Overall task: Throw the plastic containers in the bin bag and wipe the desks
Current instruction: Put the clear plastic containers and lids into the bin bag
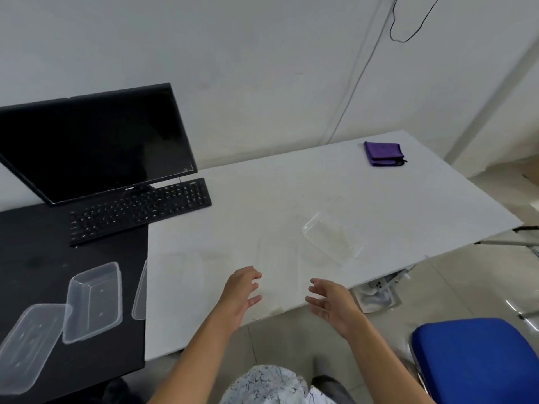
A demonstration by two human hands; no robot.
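- Left hand (243, 290) open, fingers spread and loosely curled, palm facing right; holds nothing, hovers over the near edge of the white desk (408, 205).
- Right hand (332, 304) open too, fingers spread, palm facing left toward the other hand; empty, over the desk's front edge.
- The two hands face each other with a gap between them; something faint and clear may lie on the desk in that gap, too washed out to tell.
- Clear plastic container (334, 240) lies on the white desk beyond the hands, angled, nearer the right hand, not touched.
- Second clear container (93, 301) sits on the black desk (35, 243) at left, tilted on its side; a flat clear lid (27, 345) overlaps its lower left corner.
- Another clear piece (140, 290) straddles the seam between the black and white desks, mostly lost against the white.
- Purple cloth (383, 153) folded at the far right end of the white desk, well apart from both hands.
- Black monitor (96, 141) and keyboard (140, 211) at the back of the black desk, keyboard's right end reaching onto the white one.
- Blue chair seat (478, 360) at lower right, beside the right forearm.
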